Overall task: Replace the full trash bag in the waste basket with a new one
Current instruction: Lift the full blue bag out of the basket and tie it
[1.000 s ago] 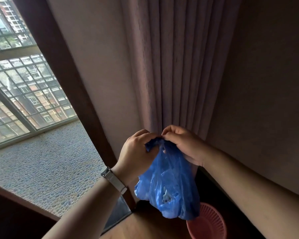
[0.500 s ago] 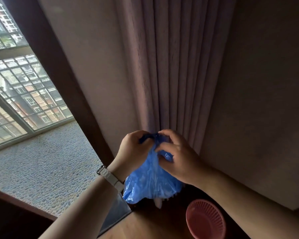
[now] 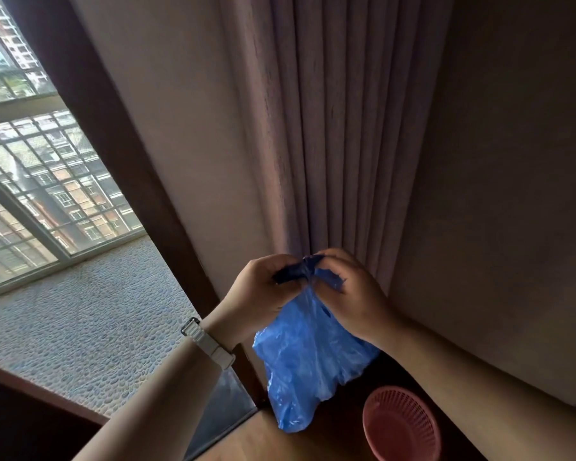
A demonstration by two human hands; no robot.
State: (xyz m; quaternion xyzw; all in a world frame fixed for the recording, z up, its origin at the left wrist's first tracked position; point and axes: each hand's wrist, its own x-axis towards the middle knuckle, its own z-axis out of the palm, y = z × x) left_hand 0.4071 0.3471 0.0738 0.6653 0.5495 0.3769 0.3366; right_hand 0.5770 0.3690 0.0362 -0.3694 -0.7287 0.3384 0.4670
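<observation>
A blue plastic trash bag point(image 3: 305, 357) hangs in the air in front of the curtain, its top bunched into twisted ends. My left hand point(image 3: 261, 294) grips one end of the bag's top, and my right hand point(image 3: 353, 294) pinches the other end; the two hands are close together. Below and to the right, a pink mesh waste basket point(image 3: 401, 424) stands on the wooden floor with no bag visible in it. The bag's contents are hidden by the plastic.
A pleated mauve curtain point(image 3: 330, 128) hangs straight ahead, with a plain wall point(image 3: 512, 194) to the right. A dark wooden door frame point(image 3: 120, 154) borders a pebble-tiled balcony floor point(image 3: 80, 327) and barred window at left. A white watch is on my left wrist.
The bag has dropped lower and hangs longer than half a second ago. My hands have pulled slightly apart on the bag's twisted top ends.
</observation>
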